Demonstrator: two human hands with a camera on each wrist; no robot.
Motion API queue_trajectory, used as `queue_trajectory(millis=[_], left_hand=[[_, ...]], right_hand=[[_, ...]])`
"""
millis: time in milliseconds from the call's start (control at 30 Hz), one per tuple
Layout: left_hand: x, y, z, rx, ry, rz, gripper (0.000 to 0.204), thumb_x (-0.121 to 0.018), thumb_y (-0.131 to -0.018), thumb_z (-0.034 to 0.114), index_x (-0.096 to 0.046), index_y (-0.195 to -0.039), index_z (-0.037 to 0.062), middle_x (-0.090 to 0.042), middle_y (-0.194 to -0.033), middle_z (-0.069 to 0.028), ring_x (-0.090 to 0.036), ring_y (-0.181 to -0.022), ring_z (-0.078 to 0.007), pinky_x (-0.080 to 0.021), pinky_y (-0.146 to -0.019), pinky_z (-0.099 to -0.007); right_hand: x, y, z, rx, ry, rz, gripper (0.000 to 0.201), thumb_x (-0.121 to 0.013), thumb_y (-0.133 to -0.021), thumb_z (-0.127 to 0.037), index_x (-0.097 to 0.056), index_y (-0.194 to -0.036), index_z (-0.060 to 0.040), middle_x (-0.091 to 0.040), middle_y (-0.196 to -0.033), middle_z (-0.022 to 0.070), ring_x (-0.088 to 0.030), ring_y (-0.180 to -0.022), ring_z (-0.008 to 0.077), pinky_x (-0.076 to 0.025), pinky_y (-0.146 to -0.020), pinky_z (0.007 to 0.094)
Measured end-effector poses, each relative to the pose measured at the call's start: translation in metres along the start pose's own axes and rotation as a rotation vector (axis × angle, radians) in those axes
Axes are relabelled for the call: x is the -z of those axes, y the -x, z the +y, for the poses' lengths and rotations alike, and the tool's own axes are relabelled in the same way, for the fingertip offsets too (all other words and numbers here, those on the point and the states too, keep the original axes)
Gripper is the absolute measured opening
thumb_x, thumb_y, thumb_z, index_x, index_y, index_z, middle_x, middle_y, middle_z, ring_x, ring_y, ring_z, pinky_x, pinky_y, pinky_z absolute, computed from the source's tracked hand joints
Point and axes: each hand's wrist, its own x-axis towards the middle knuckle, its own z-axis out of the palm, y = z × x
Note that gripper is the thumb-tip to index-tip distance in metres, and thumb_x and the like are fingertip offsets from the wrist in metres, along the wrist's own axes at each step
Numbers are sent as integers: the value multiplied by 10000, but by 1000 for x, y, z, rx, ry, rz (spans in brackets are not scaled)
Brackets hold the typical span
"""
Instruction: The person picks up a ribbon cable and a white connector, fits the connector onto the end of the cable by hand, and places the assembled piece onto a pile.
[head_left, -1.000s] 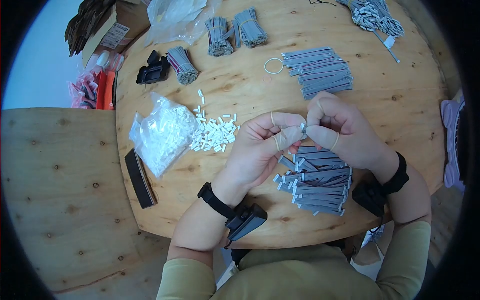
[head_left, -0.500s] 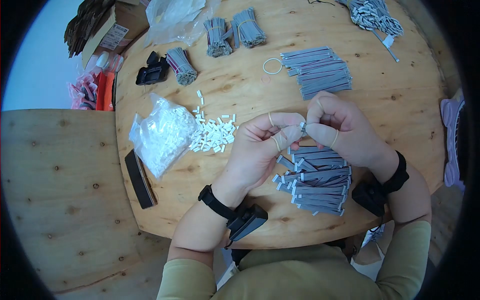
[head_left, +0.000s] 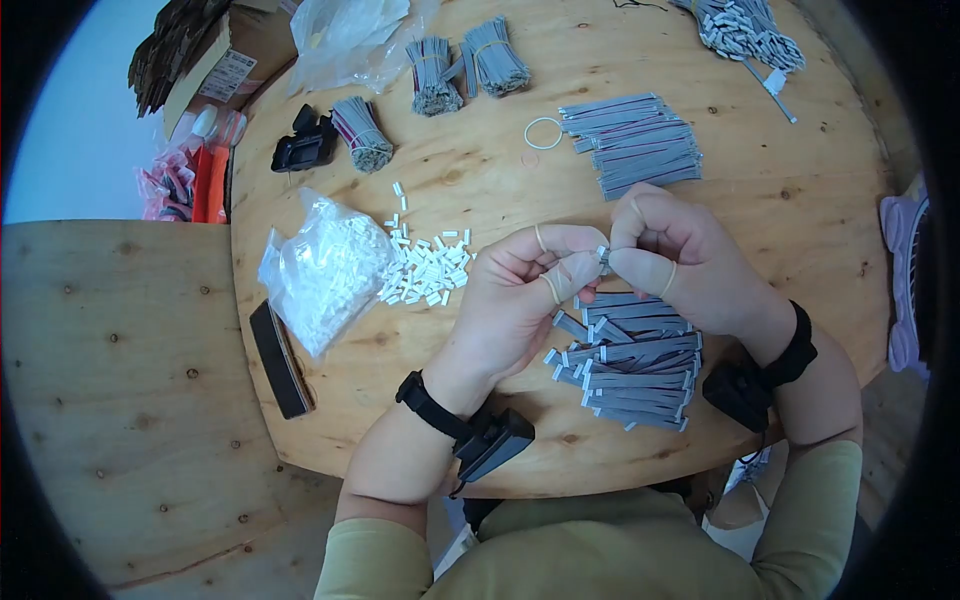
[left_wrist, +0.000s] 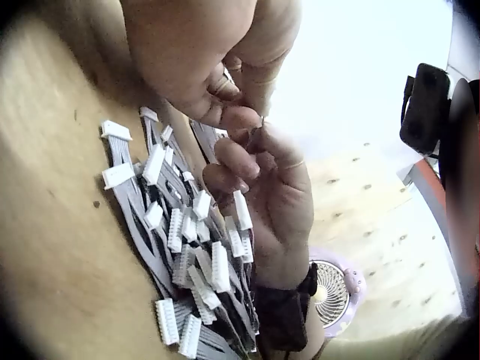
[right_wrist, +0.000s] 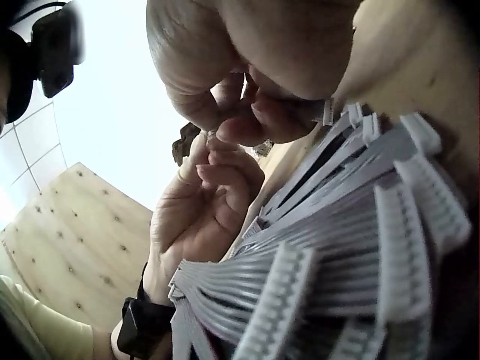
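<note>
— What are the two hands doing?

— They meet above the worktop (head_left: 800, 210). The left hand (head_left: 530, 290) and the right hand (head_left: 680, 260) both have their fingers curled, pinching one small white connector (head_left: 604, 256) between their fingertips, with banded coverings on several fingers.

— Where is that connector, exactly?

— Held in the air, right over the near pile of grey ribbon cables (head_left: 628, 358), not touching it. (In the wrist views it is mostly hidden by the fingertips, so I cannot tell how it is turned.)

— And the pile underneath?

— Flat grey cables with white plugs at their ends, lying crosswise on one another close to the person's edge of the round wooden worktop; the left wrist view shows the plugs (left_wrist: 180, 232) jumbled at different angles.

— What else lies around?

— To the left, a heap of loose white connectors (head_left: 428, 265) spills from a clear plastic bag (head_left: 325, 265). Farther back, a neater stack of grey cables (head_left: 632, 142) with a rubber band (head_left: 546, 131) just beside it, and several bundled cables (head_left: 465, 68) near the far edge. A black device (head_left: 305, 142) sits by one more bundle.
</note>
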Motion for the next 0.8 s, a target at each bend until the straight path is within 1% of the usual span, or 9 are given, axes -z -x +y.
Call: queue_trajectory(millis=[100,200,300,400,500,633,700,800], left_hand=[[0,0,0,0,-1,-2,183,-564,-791,35,-560,-969,-7,-604,-835,-80,-573,-709,-116,-477,-654,-216],[-1,0,0,1,-18,14,205,-571,-785,19,-561,-989,-1,-598,-834,-69,-547,-686,-96,-461,-609,-209],[-1,-1,-1,-2,-17,7,204,-568,-786,17,-561,-989,-2,-598,-834,-70,-548,-687,-96,-461,-609,-209],[0,-1,-2,-9,-10,5,177,-563,-789,28,-564,-962,-7,-603,-838,-79,-570,-709,-115,-473,-654,-218],[-2,-1,-2,-19,-29,26,209,-569,-786,15,-560,-993,-9,-602,-860,-73,-553,-697,-93,-461,-624,-201],[-3,1,-1,-41,-118,52,213,-583,-779,14,-565,-990,-8,-609,-861,-62,-553,-701,-76,-459,-618,-189],[-6,1,-1,-70,-160,72,213,-589,-776,15,-569,-986,-7,-612,-854,-56,-553,-702,-67,-458,-612,-185],[-1,2,2,-42,-188,59,200,-589,-777,15,-577,-975,-7,-615,-844,-56,-554,-704,-64,-461,-610,-187]], right_hand=[[-1,0,0,2,-3,8,75,-531,-789,-37,-476,-738,-39,-404,-749,-33,-415,-646,26,-371,-556,174],[-1,0,1,-9,-5,20,77,-531,-785,-28,-470,-738,-39,-422,-738,-30,-422,-643,24,-375,-551,171],[-2,0,0,-24,0,36,79,-530,-781,-24,-464,-741,-38,-443,-718,-27,-428,-629,23,-379,-541,171],[-1,1,0,-42,17,46,79,-530,-781,-24,-461,-745,-37,-458,-705,-26,-433,-615,23,-383,-534,173],[-1,1,1,-52,15,53,78,-533,-781,-27,-464,-744,-37,-462,-701,-28,-434,-609,23,-385,-534,174],[-2,1,-1,-71,5,61,75,-544,-783,-32,-478,-747,-32,-462,-702,-27,-437,-615,24,-388,-537,177],[0,1,1,-43,-3,47,72,-548,-784,-33,-487,-747,-28,-461,-717,-22,-439,-620,26,-388,-540,176],[1,0,3,4,8,30,70,-552,-788,-38,-499,-745,-20,-453,-743,-11,-447,-624,32,-391,-541,177]])
